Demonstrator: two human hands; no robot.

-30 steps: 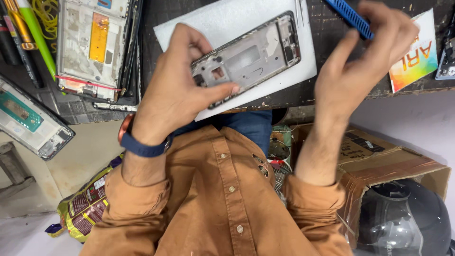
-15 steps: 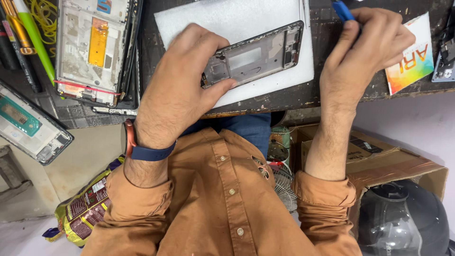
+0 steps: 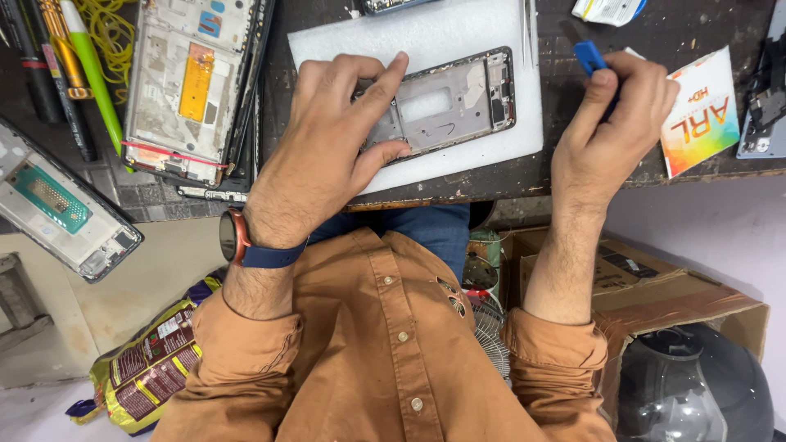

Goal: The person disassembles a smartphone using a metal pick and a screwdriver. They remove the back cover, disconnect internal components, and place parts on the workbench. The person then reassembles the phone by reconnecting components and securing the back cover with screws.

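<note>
Bench check: phone frame held down, tool in yr other hand.
L to R: yr left hand [image 3: 327,155] grips the phone frame [image 3: 446,102], fingers curled over its near end, flat on white foam pad [image 3: 426,37]; yr right hand [image 3: 610,123] is closed round a blue tool [image 3: 588,57], off the pad.

colourful card [image 3: 700,110] on desk, snack packet [image 3: 147,368] on floor

Left hand [image 3: 327,151] spread, right hand [image 3: 610,123] clenched

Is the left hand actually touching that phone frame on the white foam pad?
Touching. The head view shows the left hand gripping the phone frame: thumb pressed on its near edge, index finger along its far edge, while the frame lies on the foam pad.
</note>
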